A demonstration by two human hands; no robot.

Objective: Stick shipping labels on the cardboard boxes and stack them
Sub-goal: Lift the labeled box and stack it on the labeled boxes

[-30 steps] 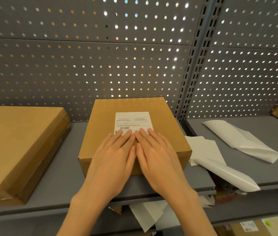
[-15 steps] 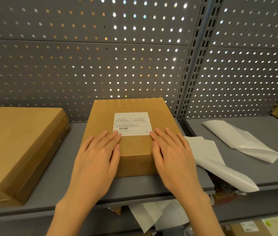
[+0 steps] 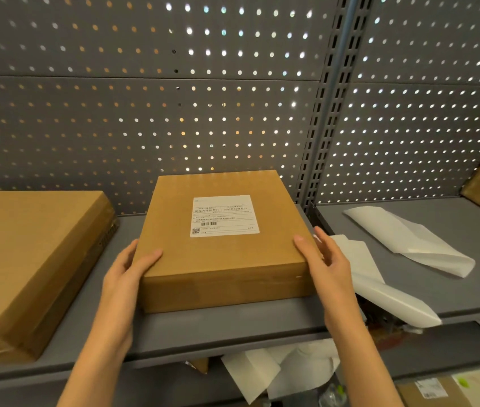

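Larger cardboard box lies flat at the left end of the grey shelf, top face bare, no label seen; likely stacking base.

Left hand: thumb over the top near-left edge of the labelled box, fingers hidden down its left side. Grip appears set, depth of hold not visible.

Labelled box sits mid-shelf, near the front lip, shipping label stuck flat on top, corners down as far as can be told.

Right hand: thumb on the top near-right edge, fingers extended along the right side, not clearly wrapped. Hands apart, one per side, clamping the box between them.

Loose backing paper lies just beside the right hand, hanging over the shelf front; more sheets further right.

Risks, judged:
- Right-side hold looks shallow; box may tilt or slip on lifting.
- Fingers could drag backing paper off the shelf.
- Set down off-centre on the left box, it could overhang the edge.
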